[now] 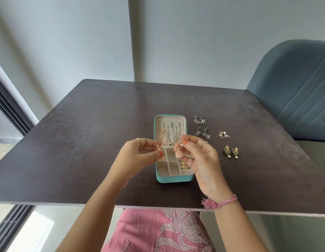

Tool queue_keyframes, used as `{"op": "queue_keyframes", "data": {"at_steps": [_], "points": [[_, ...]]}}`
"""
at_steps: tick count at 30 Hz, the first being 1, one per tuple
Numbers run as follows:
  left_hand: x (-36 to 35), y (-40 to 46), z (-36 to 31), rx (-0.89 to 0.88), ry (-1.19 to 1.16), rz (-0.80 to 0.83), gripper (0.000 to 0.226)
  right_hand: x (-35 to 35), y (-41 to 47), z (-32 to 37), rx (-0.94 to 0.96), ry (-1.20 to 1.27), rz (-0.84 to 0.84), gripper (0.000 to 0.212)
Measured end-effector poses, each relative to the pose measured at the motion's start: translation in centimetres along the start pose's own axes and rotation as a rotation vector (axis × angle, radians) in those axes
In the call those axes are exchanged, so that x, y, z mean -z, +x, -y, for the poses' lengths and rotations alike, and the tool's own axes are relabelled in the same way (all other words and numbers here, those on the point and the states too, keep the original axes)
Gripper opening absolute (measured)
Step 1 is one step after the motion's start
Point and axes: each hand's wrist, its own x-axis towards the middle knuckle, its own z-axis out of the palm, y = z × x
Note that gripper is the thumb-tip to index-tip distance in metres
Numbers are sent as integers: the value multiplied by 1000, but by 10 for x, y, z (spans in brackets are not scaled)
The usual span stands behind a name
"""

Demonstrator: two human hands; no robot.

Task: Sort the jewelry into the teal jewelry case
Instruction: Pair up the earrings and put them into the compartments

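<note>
The teal jewelry case point(173, 178) lies open in the middle of the dark table, with chains hanging in its lid and cream compartments below. Above the case, my left hand point(136, 157) pinches one rose-gold bell earring point(160, 151). My right hand point(199, 159) holds the matching bell earring point(179, 150) by its top. A gold piece point(184, 166) lies in a right-hand compartment. On the table right of the case lie two pairs of silver drop earrings point(200, 120) point(201, 132), a triangular pair point(223, 135) and a green pearl-drop pair point(231, 151).
The dark wooden table point(85, 142) ends at a front edge close to my body. A blue-grey padded chair point(296, 88) stands at the far right corner. A grey wall is behind, and a window frame runs along the left.
</note>
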Motion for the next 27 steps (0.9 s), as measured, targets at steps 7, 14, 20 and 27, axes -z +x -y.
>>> {"op": "queue_keyframes", "data": {"at_steps": [7,14,20,27], "points": [[-9,-8,8,29,252,23,16,2,-5,-11,34,-8,-29,15],[-25,-13,-2,-103,619,0,13,3,-5,-14,58,-40,-24,16],[-37,-17,1,-179,822,-47,20,6,-4,-16,63,-57,-24,15],[-40,-18,6,-151,876,-96,22,6,-5,-15,63,-54,-12,15]]}}
